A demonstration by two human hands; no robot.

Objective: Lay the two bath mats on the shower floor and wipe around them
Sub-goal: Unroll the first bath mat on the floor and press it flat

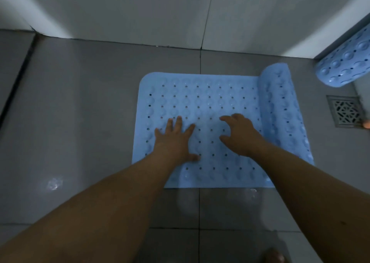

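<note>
A light blue bath mat with rows of small holes lies partly unrolled on the grey tiled shower floor. Its right end is still curled into a roll. My left hand presses flat on the mat with fingers spread. My right hand rests on the mat just left of the roll, fingers bent and apart, holding nothing. A second blue mat, rolled up, leans in the far right corner against the wall.
A square metal floor drain sits right of the mat, with a toe at its edge. Pale wall tiles rise behind the mat. A dark groove runs along the left. Another foot shows at the bottom.
</note>
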